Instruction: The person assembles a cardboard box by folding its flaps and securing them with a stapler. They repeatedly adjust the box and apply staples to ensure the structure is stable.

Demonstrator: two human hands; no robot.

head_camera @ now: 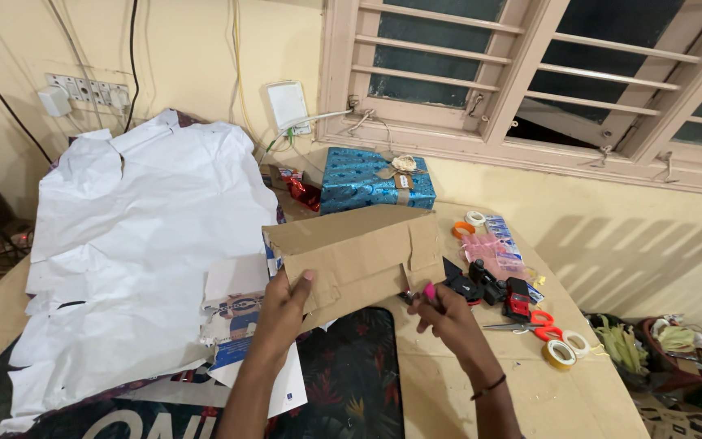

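A flattened brown cardboard box (359, 252) is held up over the table, tilted. My left hand (286, 305) grips its lower left edge, thumb on the front face. My right hand (440, 313) pinches the lower right corner near a folded flap; its nails are painted pink. Behind the cardboard stands a gift box wrapped in shiny blue paper (375, 180) with a twine bow and tag.
A large crumpled white paper sheet (140, 244) covers the table's left. Red-handled scissors (530, 323), tape rolls (561, 354), a black and red tool (517, 299) and pink packets (493, 244) lie at right. A dark floral mat (351, 382) lies below. Barred window behind.
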